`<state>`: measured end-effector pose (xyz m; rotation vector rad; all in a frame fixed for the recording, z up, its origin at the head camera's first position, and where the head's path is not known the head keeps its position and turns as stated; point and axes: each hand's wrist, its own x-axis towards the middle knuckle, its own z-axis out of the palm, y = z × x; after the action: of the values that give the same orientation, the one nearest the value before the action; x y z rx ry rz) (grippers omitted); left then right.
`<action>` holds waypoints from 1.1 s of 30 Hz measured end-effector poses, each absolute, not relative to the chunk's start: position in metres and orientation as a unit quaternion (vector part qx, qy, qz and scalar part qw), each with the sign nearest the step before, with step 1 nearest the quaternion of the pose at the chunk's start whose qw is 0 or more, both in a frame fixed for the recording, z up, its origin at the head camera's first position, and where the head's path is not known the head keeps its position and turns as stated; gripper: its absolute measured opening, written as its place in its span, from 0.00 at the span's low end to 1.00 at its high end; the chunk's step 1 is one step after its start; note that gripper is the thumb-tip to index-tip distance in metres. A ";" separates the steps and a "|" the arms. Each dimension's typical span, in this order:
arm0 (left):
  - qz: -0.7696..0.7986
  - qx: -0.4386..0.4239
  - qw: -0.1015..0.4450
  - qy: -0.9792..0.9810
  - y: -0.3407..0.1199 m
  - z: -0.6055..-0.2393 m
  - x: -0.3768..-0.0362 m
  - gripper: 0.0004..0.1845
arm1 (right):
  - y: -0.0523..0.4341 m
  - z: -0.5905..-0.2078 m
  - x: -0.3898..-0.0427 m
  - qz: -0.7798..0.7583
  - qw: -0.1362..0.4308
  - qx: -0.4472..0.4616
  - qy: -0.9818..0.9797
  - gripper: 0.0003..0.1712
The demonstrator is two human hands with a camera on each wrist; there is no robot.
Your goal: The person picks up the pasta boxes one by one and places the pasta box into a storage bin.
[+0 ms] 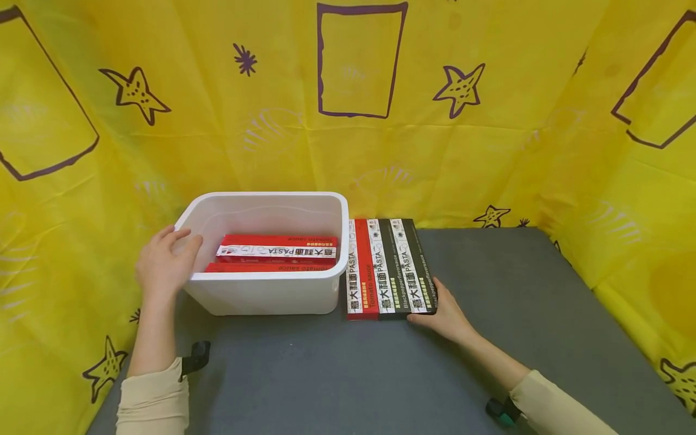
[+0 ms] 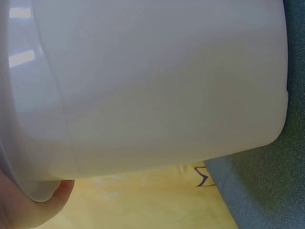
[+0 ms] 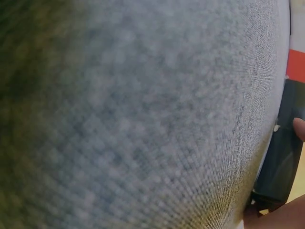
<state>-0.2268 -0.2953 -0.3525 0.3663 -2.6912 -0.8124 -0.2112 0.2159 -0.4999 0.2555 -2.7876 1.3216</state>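
Right hand pinches the near end of the black cardboard pasta box, lower centre; its long axis runs toward the top of the frame. Left hand curls over the white plastic tub rim.

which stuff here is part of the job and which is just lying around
In the work: white tub, held at its rim by the left hand; red pasta boxes inside it; black pasta box, gripped by the right hand.
Just there: yellow star cloth; grey mat.
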 end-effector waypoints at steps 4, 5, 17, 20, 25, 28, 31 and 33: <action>-0.283 0.131 0.153 -0.938 -0.295 -0.352 -0.227 0.33 | 0.216 -0.500 -0.212 0.418 0.027 0.081 -0.904 0.63; -0.284 0.132 0.152 -0.937 -0.295 -0.352 -0.227 0.34 | 0.216 -0.500 -0.212 0.414 0.027 0.078 -0.907 0.63; -0.284 0.134 0.146 -0.938 -0.295 -0.350 -0.225 0.34 | 0.215 -0.493 -0.210 0.403 0.010 0.041 -0.914 0.63; -0.284 0.133 0.146 -0.938 -0.294 -0.351 -0.225 0.33 | 0.216 -0.491 -0.207 0.403 0.006 0.030 -0.914 0.63; -0.282 0.132 0.151 -0.938 -0.293 -0.351 -0.226 0.33 | 0.218 -0.489 -0.205 0.409 0.002 0.020 -0.912 0.64; -0.284 0.133 0.151 -0.937 -0.293 -0.350 -0.225 0.33 | 0.218 -0.487 -0.204 0.415 -0.005 0.013 -0.910 0.64; -0.287 0.136 0.149 -0.936 -0.292 -0.350 -0.224 0.33 | 0.218 -0.485 -0.205 0.420 -0.013 0.004 -0.907 0.64; -0.289 0.137 0.146 -0.936 -0.293 -0.349 -0.224 0.33 | 0.217 -0.483 -0.205 0.423 -0.015 -0.003 -0.906 0.64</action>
<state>-0.2241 -0.2925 -0.3495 0.3950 -2.6949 -0.8307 -0.2045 0.2172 -0.4829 -0.0111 -2.8733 1.3412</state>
